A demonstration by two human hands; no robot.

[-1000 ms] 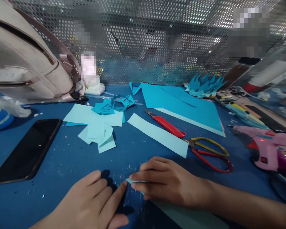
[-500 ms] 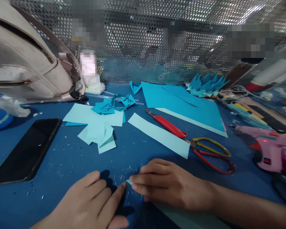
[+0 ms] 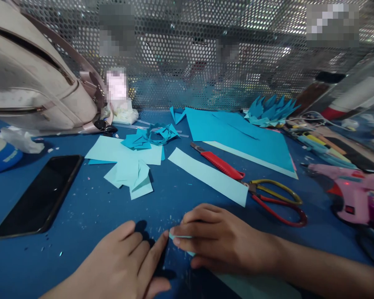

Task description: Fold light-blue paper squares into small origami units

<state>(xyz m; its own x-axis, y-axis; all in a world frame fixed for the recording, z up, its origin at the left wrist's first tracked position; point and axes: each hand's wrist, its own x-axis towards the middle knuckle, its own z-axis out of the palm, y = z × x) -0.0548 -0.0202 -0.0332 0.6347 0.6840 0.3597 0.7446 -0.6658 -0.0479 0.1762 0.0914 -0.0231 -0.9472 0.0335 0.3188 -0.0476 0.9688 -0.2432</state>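
Beneath the fingers of my right hand (image 3: pixel 224 238) lies a small folded piece of light blue paper (image 3: pixel 183 236), mostly covered. Those fingers are close together and press the paper to the table. My left hand (image 3: pixel 121 257) has its index finger stretched out to the paper's left tip, its thumb apart and its other fingers curled; it grips nothing. Partly under my right forearm is a larger pale blue sheet (image 3: pixel 255 284). Beyond my hands rest a pale blue paper strip (image 3: pixel 208 176), a red utility knife (image 3: pixel 221 164) and scissors (image 3: pixel 277 201) with red and yellow handles.
Square paper pieces (image 3: pixel 131 174) and folded blue shapes (image 3: pixel 140 139) lie left of centre, near a phone (image 3: pixel 39 195). Blue sheets (image 3: pixel 237 133) and a spiky paper piece (image 3: pixel 271 112) lie behind. A pink glue gun (image 3: pixel 352 191) sits right, a backpack (image 3: pixel 34 74) left.
The fingers of my right hand have shifted slightly and more of the small paper shows beneath them. My left index fingertip has moved slightly right and up, to the paper's tip.
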